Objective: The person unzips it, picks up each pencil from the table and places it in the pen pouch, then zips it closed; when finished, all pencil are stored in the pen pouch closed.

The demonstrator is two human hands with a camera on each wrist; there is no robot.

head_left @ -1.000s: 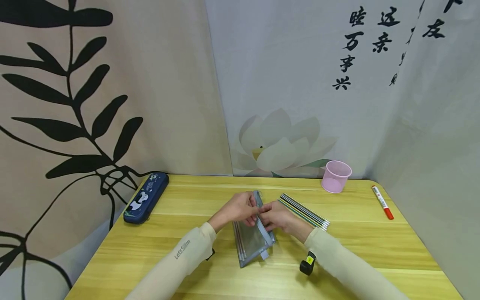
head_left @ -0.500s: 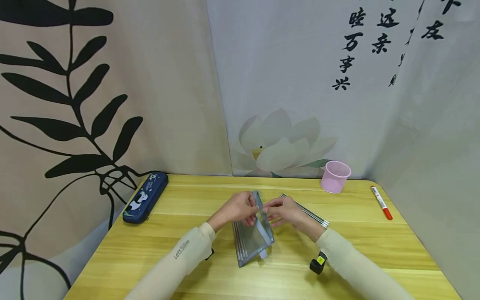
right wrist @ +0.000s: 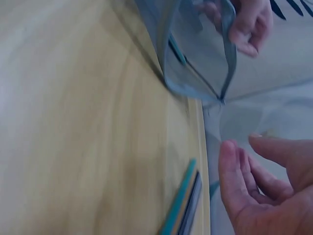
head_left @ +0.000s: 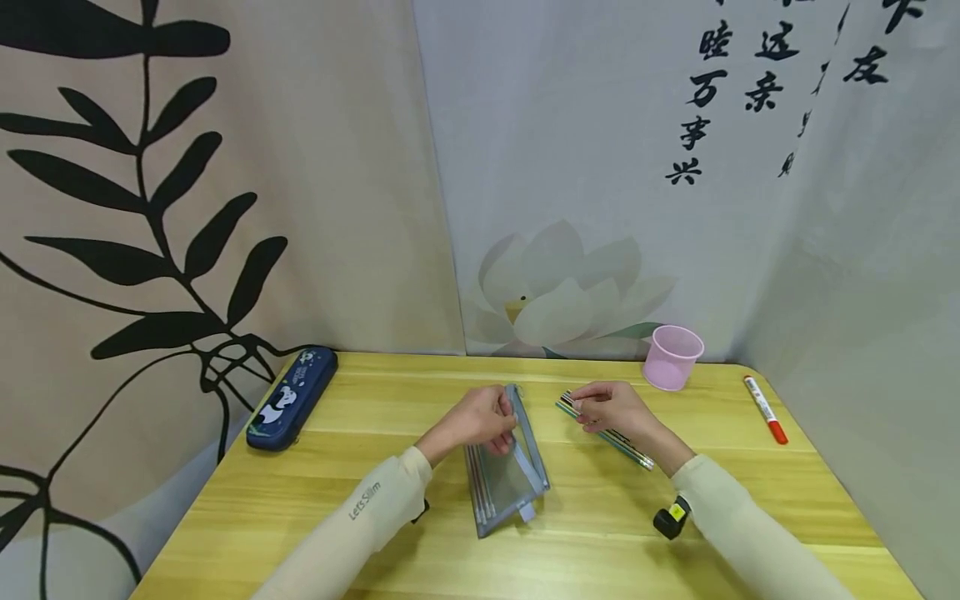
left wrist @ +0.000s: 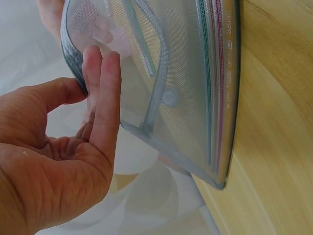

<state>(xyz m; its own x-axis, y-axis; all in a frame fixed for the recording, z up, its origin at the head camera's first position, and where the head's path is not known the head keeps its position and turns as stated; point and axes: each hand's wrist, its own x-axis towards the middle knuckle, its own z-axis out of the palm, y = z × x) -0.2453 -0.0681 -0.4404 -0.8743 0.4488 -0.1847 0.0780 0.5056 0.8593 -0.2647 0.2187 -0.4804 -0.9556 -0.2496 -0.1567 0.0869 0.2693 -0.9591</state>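
A grey translucent mesh zip pouch [head_left: 510, 487] stands tilted on the table in the head view. My left hand [head_left: 483, 418] pinches the upper edge of its mouth between thumb and fingers. Several pencils [left wrist: 215, 98] show through the mesh along one side, and a shorter-looking teal pencil [left wrist: 142, 41] lies apart from them inside. The right wrist view looks into the pouch's gaping mouth [right wrist: 166, 54]. To its right, several loose pencils [head_left: 630, 451] lie together on the table. Over these hovers my right hand [head_left: 611, 408], thumb and fingers apart, holding nothing visible.
A navy pencil case [head_left: 292, 400] with a panda print lies at the table's left edge. At the back right stands a pink cup [head_left: 672, 358], with a red-capped white marker [head_left: 766, 410] near the right edge. A printed curtain hangs behind the table.
My right hand has withdrawn from the pouch's mouth and moved right, to just over the loose pencils. The left hand keeps its hold on the pouch in the same place.
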